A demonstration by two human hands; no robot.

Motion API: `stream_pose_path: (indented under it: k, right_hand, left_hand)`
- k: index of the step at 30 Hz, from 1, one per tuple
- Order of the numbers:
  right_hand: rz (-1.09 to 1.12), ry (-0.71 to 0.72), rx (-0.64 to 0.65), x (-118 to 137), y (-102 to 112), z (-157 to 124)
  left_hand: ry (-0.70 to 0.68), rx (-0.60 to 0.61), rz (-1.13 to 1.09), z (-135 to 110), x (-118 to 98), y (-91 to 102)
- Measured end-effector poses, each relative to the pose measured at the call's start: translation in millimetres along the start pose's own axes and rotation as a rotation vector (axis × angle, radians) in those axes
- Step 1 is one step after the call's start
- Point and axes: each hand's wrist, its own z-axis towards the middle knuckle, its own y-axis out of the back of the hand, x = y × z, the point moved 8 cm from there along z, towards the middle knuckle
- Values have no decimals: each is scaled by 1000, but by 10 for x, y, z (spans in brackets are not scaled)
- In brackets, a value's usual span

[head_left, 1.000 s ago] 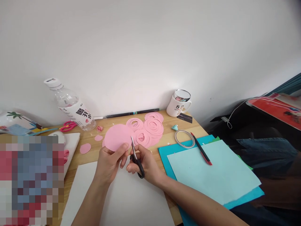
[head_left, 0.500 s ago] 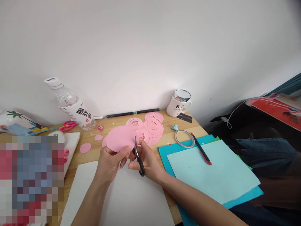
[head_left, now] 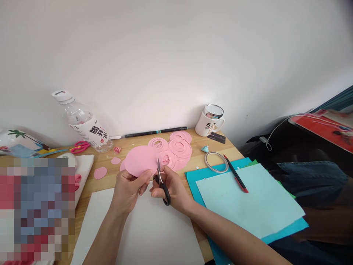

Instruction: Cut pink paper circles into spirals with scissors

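I see the left hand (head_left: 127,189) pinching a pink paper disc (head_left: 140,160) over the tabletop (head_left: 198,156), the right hand (head_left: 177,189) curled round scissors (head_left: 165,189), blades at the disc's rim; pink rings (head_left: 180,148) lie near the far edge, a mug (head_left: 205,126) by the far right corner

Soft, even light brightens the wall (head_left: 154,62), with a faint shadow beside the mug (head_left: 205,127). Wide-angle distortion slants the bottle (head_left: 92,129) at left; the near right is dim and blurred, the near left pixelated.
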Motion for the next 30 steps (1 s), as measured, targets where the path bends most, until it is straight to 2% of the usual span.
stream_pose_path:
  k: [20,25,30]
  right_hand:
    - [67,-70,-20,-7,-19,-28]
    - [44,-48,-3,-56,-30,-27]
    - [17,-59,-2,-96,-30,-28]
  left_hand:
    - [-45,26,-134,11,-51,0]
    - [1,97,-162,0,-20,-70]
    - [12,66,-151,5,-2,-50]
